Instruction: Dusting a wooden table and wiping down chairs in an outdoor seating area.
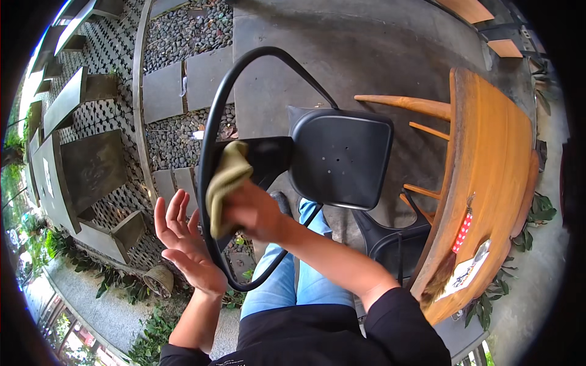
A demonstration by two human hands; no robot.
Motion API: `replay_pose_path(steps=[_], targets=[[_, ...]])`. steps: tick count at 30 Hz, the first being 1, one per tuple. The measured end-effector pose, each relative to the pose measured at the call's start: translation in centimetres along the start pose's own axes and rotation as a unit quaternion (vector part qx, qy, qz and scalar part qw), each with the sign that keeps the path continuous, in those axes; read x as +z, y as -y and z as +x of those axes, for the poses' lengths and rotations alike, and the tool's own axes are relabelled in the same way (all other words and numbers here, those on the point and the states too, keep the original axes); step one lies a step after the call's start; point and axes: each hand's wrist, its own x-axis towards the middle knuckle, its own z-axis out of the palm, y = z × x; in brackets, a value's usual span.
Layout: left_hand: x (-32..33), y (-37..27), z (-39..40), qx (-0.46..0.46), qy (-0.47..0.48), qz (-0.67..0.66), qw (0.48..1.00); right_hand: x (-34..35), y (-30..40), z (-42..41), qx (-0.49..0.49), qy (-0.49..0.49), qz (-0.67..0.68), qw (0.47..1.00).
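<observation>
A black metal chair (pixel 341 158) with a curved tubular back frame stands in front of me. My right hand (pixel 252 208) grips an olive-green cloth (pixel 229 183), which lies against the chair's backrest and its outer tube. The hand is slightly blurred. To its left, my left hand (pixel 190 249) rests its palm side by the outside of the tube, fingers spread and holding nothing. Small holes show in the flat black seat. Part of the backrest is hidden behind the cloth and my right hand.
At the right is a wooden table (pixel 494 137) bearing a feather duster (pixel 439 279) with a red dotted handle and a printed sheet. Another black chair (pixel 396 247) is tucked near it. Pebbles, paving slabs and concrete benches (pixel 94 240) lie to the left.
</observation>
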Motion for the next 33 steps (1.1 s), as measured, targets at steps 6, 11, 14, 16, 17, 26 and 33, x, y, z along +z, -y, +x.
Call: replay_pose_path(steps=[6, 11, 14, 16, 17, 26, 33], targets=[[0.1, -0.4, 0.1, 0.005, 0.033, -0.085, 0.996, 2.6, -9.0, -9.0, 0.338, -0.217, -0.141, 0.905], [0.4, -0.1, 0.2, -0.02, 0.066, -0.136, 0.988, 1.6, -11.8, -12.2, 0.426, -0.254, -0.128, 0.859], [-0.1, -0.1, 0.0, -0.028, 0.065, -0.15, 0.986, 3.3, -3.8, -6.3, 0.383, -0.273, -0.035, 0.882], [-0.2, 0.1, 0.1, -0.029, 0.071, -0.131, 0.988, 3.9, 2.5, -5.0, 0.234, -0.168, -0.037, 0.957], [-0.2, -0.1, 0.2, -0.026, 0.076, -0.111, 0.991, 4.5, 4.8, -5.0, 0.146, -0.126, 0.017, 0.981], [0.3, -0.2, 0.1, -0.045, 0.073, -0.087, 0.993, 5.1, 8.4, -17.6, 0.119, 0.016, 0.046, 0.992], [0.0, -0.7, 0.0, -0.092, 0.093, -0.031, 0.991, -7.4, -3.9, -29.9, 0.358, 0.05, -0.205, 0.91]])
